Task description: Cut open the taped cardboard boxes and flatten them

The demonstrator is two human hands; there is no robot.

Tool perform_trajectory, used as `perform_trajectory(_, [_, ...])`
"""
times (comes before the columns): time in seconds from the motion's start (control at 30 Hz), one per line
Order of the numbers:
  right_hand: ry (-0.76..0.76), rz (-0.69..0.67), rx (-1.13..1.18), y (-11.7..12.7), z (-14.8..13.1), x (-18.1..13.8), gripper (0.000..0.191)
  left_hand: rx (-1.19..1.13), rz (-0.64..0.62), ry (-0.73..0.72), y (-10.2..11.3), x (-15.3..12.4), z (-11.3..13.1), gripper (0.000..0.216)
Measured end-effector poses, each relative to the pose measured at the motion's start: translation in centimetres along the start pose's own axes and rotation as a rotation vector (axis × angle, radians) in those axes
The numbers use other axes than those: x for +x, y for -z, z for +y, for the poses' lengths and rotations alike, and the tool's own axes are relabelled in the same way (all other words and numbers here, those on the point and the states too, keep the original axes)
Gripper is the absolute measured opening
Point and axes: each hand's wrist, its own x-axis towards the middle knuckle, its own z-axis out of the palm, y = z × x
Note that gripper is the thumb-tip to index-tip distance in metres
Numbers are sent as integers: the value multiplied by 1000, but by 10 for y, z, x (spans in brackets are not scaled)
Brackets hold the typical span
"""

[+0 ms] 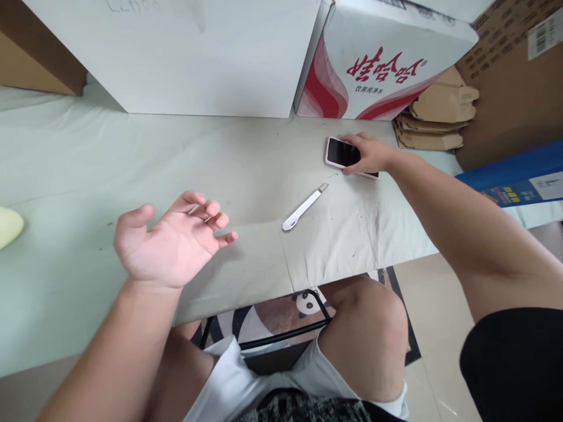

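Observation:
My right hand (pixel 367 153) reaches across the table and grips a smartphone (pixel 342 153) by its long edges. The phone has a dark screen facing up and a pale pink rim; the hand covers its middle. Palm up, my left hand (pixel 173 240) is held over the table at the left with its fingers apart and loosely curled, holding nothing. Between the two hands lies a white utility knife (pixel 304 208), its tip pointing up and right toward the phone.
A large white box (pixel 211 58) and a red-and-white drinking-water carton (pixel 373 70) stand along the back. Folded cardboard (pixel 440 114), a big brown box (pixel 514 88) and a blue box (pixel 514 179) are at the right. A yellowish rounded object (pixel 9 227) shows at the left edge.

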Motion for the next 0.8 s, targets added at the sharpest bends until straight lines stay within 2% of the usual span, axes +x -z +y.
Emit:
perform_trajectory(0.2, [23, -71, -68, 3, -12, 5, 107, -13, -5, -5, -4, 1, -3, 41])
perform_trajectory(0.37, [40, -32, -81, 1, -11, 5, 96, 8, 14, 4, -6, 2, -4, 44])
perform_trajectory(0.5, [78, -43, -65, 5, -16, -2, 103, 20, -42, 4, -3, 3, -5, 43])
perform_trajectory(0.67, [25, -90, -95, 11, -27, -7, 103, 9, -70, 8, -1, 4, -8, 43])
perform_trajectory(0.8, [27, -86, -121, 18, -36, -6, 94, 3, -60, 10, -5, 5, -9, 42])
